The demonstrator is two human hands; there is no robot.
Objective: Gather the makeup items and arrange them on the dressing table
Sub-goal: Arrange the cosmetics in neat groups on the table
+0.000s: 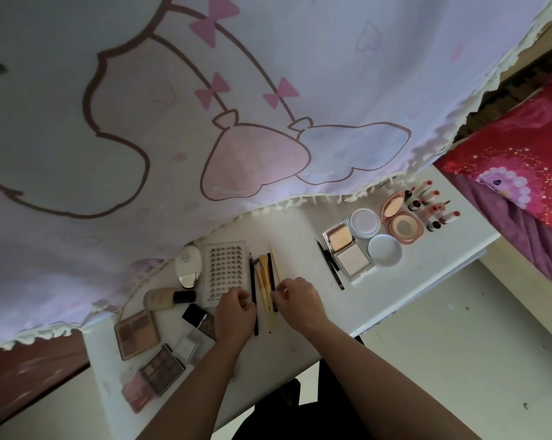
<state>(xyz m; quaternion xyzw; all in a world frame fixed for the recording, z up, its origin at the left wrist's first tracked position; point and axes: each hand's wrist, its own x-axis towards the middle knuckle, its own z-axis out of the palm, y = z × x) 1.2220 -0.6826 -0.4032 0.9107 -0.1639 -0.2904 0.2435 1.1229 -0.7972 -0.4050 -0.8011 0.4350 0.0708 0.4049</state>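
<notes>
A row of thin makeup brushes and pencils (264, 281) lies on the white dressing table (395, 281). My left hand (235, 315) rests at the row's left side, fingers curled against a black pencil (253, 287). My right hand (297, 300) is at the row's right side, its fingertips pinching a dark brush handle (272, 281). Left of the row lie a false-lash card (225, 271), a foundation bottle (165, 298), a cream tube (188, 265) and eyeshadow palettes (136, 333). To the right sit open powder compacts (344, 249) and several lipsticks (433, 204).
A pale cartoon-print curtain (205, 106) hangs over the table's far side. A bed with red and purple bedding (515, 173) stands to the right. A black eyeliner pencil (331, 265) lies beside the compacts. Pale floor (443, 360) lies below the table's near edge.
</notes>
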